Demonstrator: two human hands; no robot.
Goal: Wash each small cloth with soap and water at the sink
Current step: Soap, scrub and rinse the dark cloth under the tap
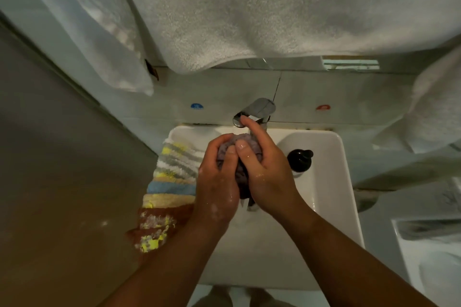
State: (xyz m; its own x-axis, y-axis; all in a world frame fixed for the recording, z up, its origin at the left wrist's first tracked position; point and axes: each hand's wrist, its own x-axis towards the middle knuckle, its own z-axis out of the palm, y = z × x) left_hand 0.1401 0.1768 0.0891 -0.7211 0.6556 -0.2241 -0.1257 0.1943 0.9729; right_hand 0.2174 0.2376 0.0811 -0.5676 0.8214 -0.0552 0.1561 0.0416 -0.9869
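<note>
White towel (pixel 249 20) hangs at 12 o'clock over the sink (pixel 331 182). Pile of small cloths (pixel 172 174) sits on the rim at 9 o'clock, handy for the next turn. Left hand (pixel 217 182) and right hand (pixel 267 172), both wet, clench the purple cloth (pixel 245 141) at centre. It is bunched just under the tap (pixel 259 107), likely for scrubbing. Soap pump (pixel 299 158) at 3 o'clock.

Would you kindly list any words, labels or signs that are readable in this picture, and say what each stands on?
Blue sticker on the wall tile left of the tap: print too small to read.
Red sticker on the tile right of the tap: too blurred to read.
No other text shows.
</note>
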